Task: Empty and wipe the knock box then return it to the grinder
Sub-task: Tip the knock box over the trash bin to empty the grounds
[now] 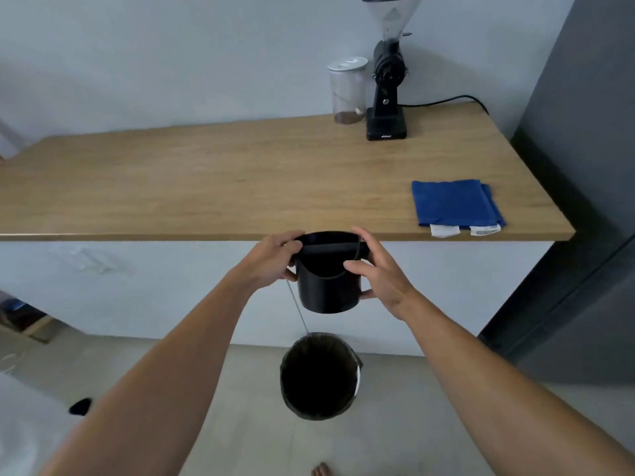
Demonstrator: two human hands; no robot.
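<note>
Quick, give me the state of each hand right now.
Left hand: closed on the round black plastic knock box, gripping its left side.
Right hand: closed on the same box, gripping its right side.

Views: 1, head-worn, wide-angle.
Position: above and behind both forearms, standing in front of the wooden counter (240, 180).
Direction: forward and steeply down, taking in the counter's near edge and the floor.
Nearness: hands close at centre; the grinder (387, 94) far, at the wall.
Bottom of frame: the bin (319, 376), almost directly below.
Distortion: straight edges bow toward the borders.
Shared view: none.
</note>
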